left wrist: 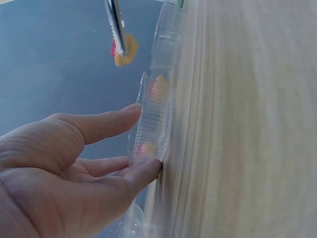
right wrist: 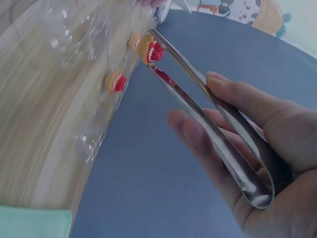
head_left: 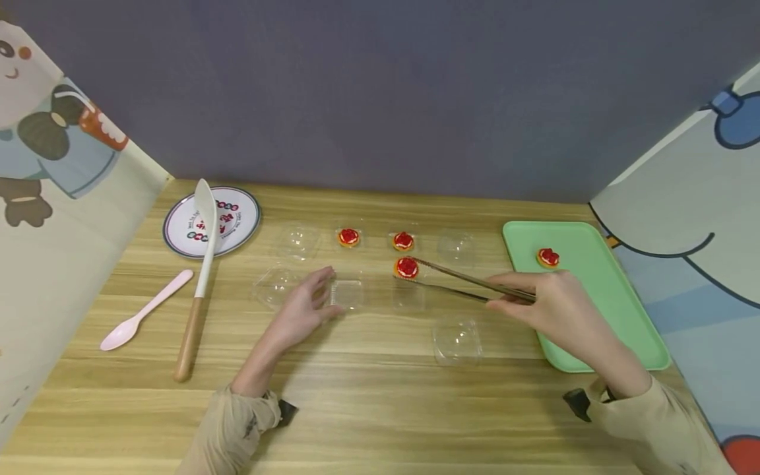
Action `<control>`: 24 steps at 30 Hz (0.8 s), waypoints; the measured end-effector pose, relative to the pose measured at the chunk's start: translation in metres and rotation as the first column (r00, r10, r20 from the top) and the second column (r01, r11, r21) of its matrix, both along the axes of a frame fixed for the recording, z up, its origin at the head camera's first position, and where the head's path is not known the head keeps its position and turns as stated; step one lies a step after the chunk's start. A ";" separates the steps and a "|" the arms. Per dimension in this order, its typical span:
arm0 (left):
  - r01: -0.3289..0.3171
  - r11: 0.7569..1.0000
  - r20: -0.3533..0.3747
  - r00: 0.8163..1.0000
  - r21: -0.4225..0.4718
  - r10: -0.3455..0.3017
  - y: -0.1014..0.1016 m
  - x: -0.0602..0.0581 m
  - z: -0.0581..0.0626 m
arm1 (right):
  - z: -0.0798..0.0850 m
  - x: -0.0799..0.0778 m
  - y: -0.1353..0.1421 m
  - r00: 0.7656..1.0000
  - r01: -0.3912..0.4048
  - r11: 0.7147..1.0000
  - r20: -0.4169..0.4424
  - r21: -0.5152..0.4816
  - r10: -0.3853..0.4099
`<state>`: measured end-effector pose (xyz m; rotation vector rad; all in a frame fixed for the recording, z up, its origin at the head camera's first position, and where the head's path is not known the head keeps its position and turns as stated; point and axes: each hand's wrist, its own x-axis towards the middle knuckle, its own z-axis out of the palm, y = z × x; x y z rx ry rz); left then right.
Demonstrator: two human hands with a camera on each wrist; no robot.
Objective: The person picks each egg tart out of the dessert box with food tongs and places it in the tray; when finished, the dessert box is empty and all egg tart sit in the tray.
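My right hand (head_left: pixel 549 300) holds metal tongs (right wrist: pixel 218 134), their tips on either side of a small tart (head_left: pixel 406 267) with a red and white top. That tart hangs above the clear plastic boxes, clear of the table in the left wrist view. My left hand (head_left: pixel 305 307) is beside a clear plastic box (head_left: pixel 347 293), thumb and fingers spread and touching its edge. Behind it, two similar tarts, one on the left (head_left: pixel 348 237) and one on the right (head_left: pixel 403 241), sit in clear boxes. One more tart (head_left: pixel 548 258) lies on the green tray (head_left: pixel 611 316).
Domed clear lids stand around the boxes, including a front one (head_left: pixel 457 340). At left lie a patterned plate (head_left: pixel 246 221), a long white spoon with a wooden handle (head_left: pixel 192 336) across it, and a pink spoon (head_left: pixel 151 307). A dark grey panel (head_left: pixel 380 99) rises behind.
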<state>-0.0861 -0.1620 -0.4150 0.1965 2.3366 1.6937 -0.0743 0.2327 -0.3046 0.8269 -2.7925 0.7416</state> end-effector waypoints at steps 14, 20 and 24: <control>0.002 1.000 0.010 1.000 0.012 -0.002 0.000 0.001 0.001 | -0.006 0.009 0.042 0.989 0.116 0.993 -0.098 0.015 -0.114; 0.006 1.000 0.009 1.000 0.014 -0.006 0.000 0.001 0.000 | -0.006 0.015 0.062 0.978 0.187 0.982 -0.097 0.040 -0.182; 0.007 1.000 0.002 1.000 0.008 -0.007 0.000 0.001 0.000 | -0.007 0.022 0.076 0.970 0.230 0.971 -0.089 0.059 -0.224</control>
